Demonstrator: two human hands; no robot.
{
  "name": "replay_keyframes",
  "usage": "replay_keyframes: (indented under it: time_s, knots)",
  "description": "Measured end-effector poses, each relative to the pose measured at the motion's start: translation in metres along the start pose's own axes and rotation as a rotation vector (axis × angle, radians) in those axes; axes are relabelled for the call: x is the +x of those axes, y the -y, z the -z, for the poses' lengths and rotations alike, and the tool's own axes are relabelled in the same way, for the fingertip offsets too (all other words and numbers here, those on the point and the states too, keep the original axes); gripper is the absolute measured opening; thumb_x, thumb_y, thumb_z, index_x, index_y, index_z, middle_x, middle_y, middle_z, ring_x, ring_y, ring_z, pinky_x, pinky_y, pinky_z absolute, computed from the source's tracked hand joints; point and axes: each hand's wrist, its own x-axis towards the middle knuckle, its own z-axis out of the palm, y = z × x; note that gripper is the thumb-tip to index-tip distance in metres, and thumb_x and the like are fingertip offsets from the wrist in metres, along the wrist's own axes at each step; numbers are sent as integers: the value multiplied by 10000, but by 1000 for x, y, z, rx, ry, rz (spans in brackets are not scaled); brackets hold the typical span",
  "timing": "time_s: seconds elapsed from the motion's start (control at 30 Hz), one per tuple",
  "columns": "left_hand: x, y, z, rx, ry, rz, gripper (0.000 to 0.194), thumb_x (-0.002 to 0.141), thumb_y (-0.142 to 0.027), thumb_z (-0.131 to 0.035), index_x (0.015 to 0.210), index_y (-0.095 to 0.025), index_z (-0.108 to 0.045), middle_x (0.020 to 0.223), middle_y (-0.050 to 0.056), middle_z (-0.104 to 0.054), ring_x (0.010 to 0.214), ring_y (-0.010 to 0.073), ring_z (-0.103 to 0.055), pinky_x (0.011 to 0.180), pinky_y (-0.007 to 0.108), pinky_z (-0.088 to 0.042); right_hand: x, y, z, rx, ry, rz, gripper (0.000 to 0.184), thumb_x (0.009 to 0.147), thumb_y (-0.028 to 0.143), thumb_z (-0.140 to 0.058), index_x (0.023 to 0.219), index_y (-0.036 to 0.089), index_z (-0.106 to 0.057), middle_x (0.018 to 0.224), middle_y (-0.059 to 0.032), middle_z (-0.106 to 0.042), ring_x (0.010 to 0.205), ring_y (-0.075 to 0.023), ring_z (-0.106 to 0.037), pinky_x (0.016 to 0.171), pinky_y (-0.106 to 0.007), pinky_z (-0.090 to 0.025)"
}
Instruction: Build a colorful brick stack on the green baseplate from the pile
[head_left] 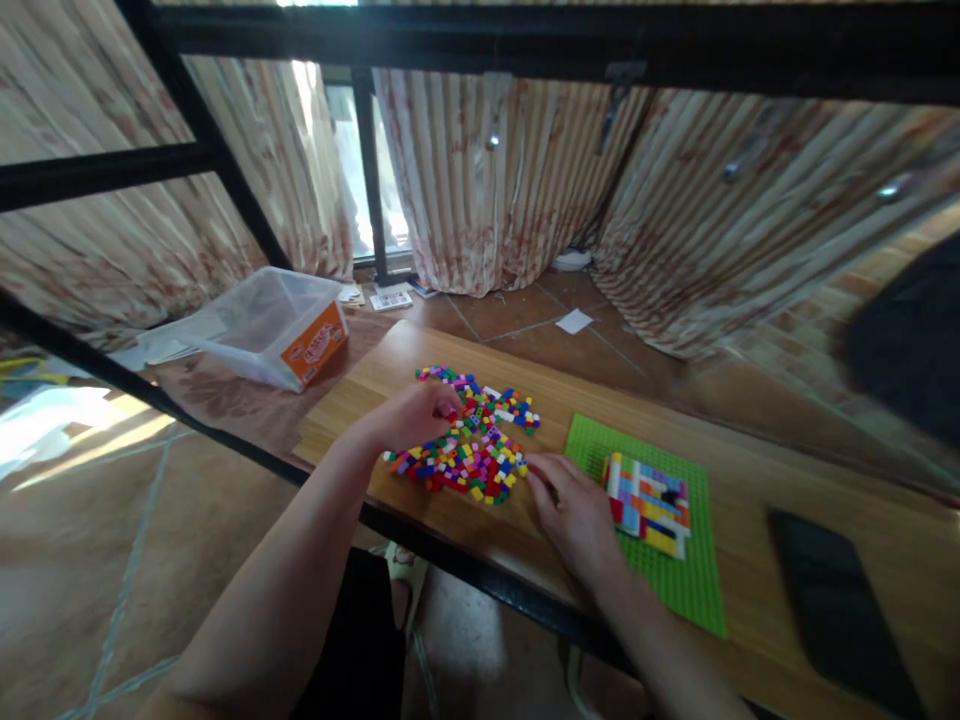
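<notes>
A loose pile of small multicoloured toy bricks (480, 462) spreads over the wooden table. Over the pile's left part, my left hand (421, 414) is closed with its fingers curled downward; whatever is between the fingertips is too small to make out. At the pile's right edge rests my right hand (576, 508), thumb and forefinger drawn together beside a few bricks. I cannot make out what that pinch holds. Just right of this hand lies a green baseplate (701, 560), bearing a flat built block of coloured bricks (649, 503).
A dark flat slab (836, 600), like a phone or tablet, lies at the table's (750, 510) right. On the floor beyond the left end sits a clear plastic bin (262, 320) with an orange label. Black metal bars (525, 45) cross overhead; curtains (480, 190) hang behind.
</notes>
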Motion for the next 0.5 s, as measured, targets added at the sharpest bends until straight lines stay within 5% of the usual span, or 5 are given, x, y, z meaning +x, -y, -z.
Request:
replay_keyframes:
  time_s: [0.27, 0.5]
  knots:
    - [12, -64, -60, -588, 24, -13, 109, 718, -189, -622, 804, -124, -618, 695, -12, -604, 628, 85, -540, 599, 199, -431, -2, 25, 16, 375, -101, -242, 262, 884, 336, -549, 1085, 198, -644, 905, -39, -704, 763, -148, -643, 728, -275, -520]
    - [18, -87, -90, -797, 89, 39, 136, 711, -221, -667, 781, -134, -589, 670, -20, -600, 606, 86, -550, 593, 211, -444, -15, 11, 45, 333, -116, -260, 192, 890, 305, -536, 968, 211, -684, 908, -42, -730, 841, -176, -674, 766, -304, -523]
